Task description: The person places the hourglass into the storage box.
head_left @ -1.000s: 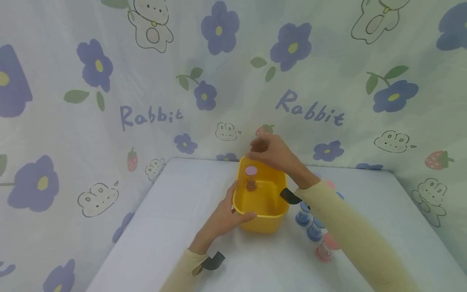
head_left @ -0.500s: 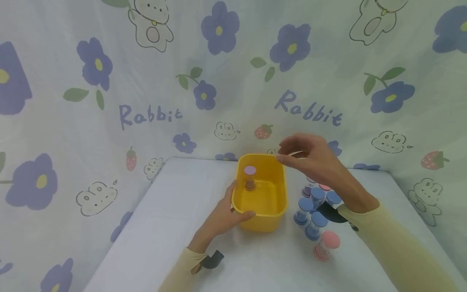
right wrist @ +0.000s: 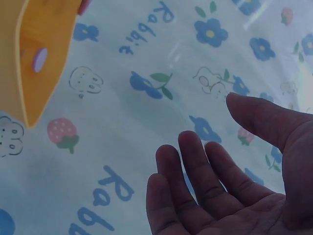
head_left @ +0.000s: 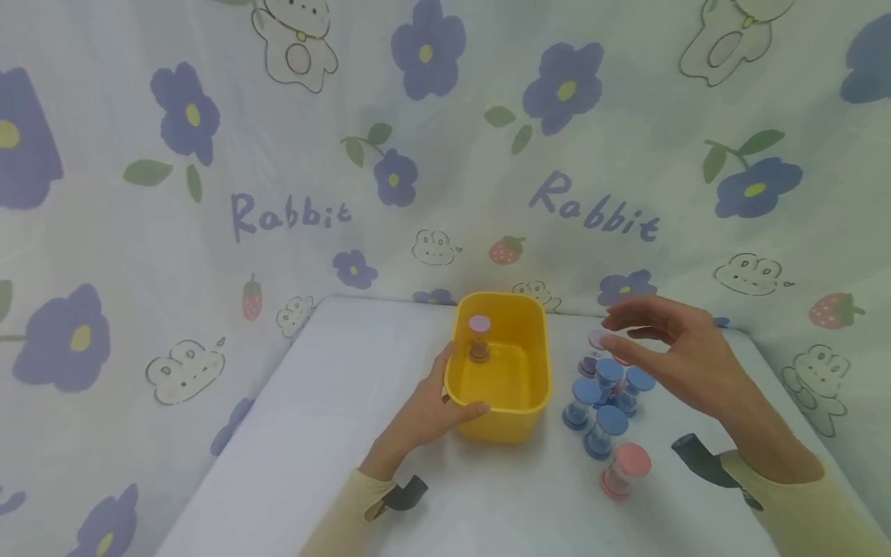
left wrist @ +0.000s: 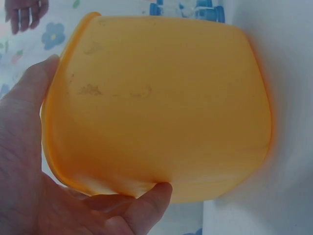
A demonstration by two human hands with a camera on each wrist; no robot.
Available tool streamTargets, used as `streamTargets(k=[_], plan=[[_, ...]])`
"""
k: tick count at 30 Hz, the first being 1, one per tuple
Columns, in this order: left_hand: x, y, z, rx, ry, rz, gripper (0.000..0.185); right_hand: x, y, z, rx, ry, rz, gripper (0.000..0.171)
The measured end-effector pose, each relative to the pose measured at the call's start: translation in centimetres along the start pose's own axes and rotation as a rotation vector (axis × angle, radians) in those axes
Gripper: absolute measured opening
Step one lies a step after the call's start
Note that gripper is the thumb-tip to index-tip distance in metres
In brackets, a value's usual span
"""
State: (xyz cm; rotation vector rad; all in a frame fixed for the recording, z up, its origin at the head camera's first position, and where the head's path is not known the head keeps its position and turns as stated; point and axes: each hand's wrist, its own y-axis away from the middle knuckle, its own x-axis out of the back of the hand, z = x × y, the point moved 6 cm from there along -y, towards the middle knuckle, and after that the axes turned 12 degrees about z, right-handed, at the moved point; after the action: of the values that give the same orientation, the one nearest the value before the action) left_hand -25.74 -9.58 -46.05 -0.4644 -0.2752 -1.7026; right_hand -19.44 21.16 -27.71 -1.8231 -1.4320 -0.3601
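Observation:
My left hand (head_left: 426,410) grips the near left corner of a yellow plastic bin (head_left: 497,427), thumb over the rim. In the left wrist view its fingers press the wall of the bin (left wrist: 166,107). Inside the bin a small sand timer with a lilac cap (head_left: 479,324) stands upright. My right hand (head_left: 685,356) hovers at the right with fingers spread and holds nothing. Beneath and left of it stand several sand timers: a blue one (head_left: 582,402), another blue one (head_left: 607,430), a lilac one (head_left: 589,365) partly hidden by fingers, and a pink one (head_left: 626,468) nearest me.
Everything stands on a white table (head_left: 334,402). A patterned curtain (head_left: 445,170) with flowers and rabbits hangs close behind the table's far edge and along its sides.
My right hand has moved from over the bin's far rim to the right, over the group of sand timers, its fingers spreading wider. The left hand and bin have stayed in place.

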Motion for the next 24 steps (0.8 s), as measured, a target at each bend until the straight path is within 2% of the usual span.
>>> streamTargets(k=[5, 12, 24], plan=[[-0.1, -0.1, 0.0, -0.011, 0.001, -0.008, 0.118, 0.9, 1.5, 2.7, 0.004, -0.009, 0.05, 0.044], [-0.3, -0.1, 0.3, -0.032, 0.008, -0.015, 0.117, 1.5, 3.9, 6.1, 0.042, -0.114, 0.112, 0.039], [-0.1, -0.2, 0.1, -0.024, 0.011, -0.01, 0.119, 0.4, 7.6, 11.3, -0.103, -0.042, 0.121, 0.044]])
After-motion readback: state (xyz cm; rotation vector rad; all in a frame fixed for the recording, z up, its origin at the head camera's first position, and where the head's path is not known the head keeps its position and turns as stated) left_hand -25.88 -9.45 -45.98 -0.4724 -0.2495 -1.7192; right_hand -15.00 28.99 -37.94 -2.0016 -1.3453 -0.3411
